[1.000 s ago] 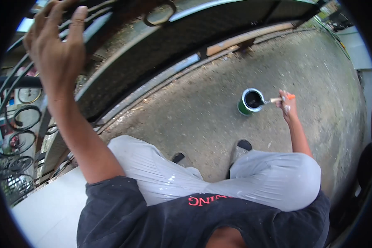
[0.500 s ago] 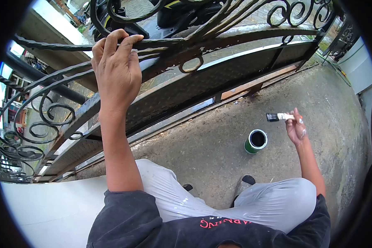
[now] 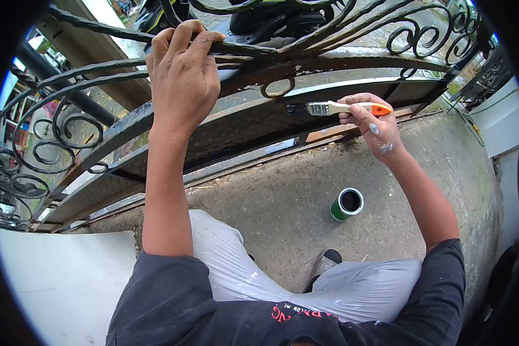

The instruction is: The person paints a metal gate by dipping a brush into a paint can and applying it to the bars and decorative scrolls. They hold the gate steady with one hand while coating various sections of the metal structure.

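My left hand point(image 3: 185, 78) is wrapped over the upper bar of a black wrought-iron gate point(image 3: 242, 81), its fingertips curled on the metal. In my right hand point(image 3: 373, 124) is a paintbrush point(image 3: 334, 108) with a pale handle tipped in orange. Its bristles are dark with paint and point left, overlapping the gate's lower panel just below a small iron ring. White smears mark the back of this hand. On the concrete below stands a green paint can point(image 3: 347, 204) without a lid, with dark paint inside.
Scrolled ironwork point(image 3: 57, 138) spreads along the gate's left side. Behind the bars are parts of a black motorcycle point(image 3: 282, 23). A white surface point(image 3: 63, 282) lies at lower left, and a pale wall point(image 3: 496, 124) with a hose rises on the right. My sandalled foot point(image 3: 324, 266) is near the can.
My right hand has lifted the paintbrush from beside the can up and left toward the gate. My left hand keeps its hold on the bar while the view has shifted slightly.
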Demonstrator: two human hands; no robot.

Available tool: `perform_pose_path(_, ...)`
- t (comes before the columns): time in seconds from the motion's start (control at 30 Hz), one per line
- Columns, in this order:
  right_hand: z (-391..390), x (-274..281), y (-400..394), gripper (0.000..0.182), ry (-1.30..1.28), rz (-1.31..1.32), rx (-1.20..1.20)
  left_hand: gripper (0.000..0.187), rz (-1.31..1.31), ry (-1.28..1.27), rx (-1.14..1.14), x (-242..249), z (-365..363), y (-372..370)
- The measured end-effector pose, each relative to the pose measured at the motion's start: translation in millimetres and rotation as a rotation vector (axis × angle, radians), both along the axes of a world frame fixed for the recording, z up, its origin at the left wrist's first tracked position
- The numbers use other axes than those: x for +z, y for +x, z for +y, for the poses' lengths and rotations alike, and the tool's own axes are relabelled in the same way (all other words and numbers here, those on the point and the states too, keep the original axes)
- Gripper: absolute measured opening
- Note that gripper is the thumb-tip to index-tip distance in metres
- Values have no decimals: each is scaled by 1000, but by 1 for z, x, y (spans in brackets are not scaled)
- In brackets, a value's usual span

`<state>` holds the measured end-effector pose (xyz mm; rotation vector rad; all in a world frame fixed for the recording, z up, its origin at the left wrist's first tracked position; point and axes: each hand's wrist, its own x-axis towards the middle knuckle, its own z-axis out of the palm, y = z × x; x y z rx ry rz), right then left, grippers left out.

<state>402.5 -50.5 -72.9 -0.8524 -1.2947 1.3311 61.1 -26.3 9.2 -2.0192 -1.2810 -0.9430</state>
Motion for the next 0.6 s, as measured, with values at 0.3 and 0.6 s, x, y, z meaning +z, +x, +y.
perform_pose_path(0.3,1,-9,-36,15,822,-583,-43,34,2,-85,13,2,-4,-1)
perform_pose_path(0.6,-7,-17,-84,25,1193,-881,102,34,6,6,4,-6,3,-1)
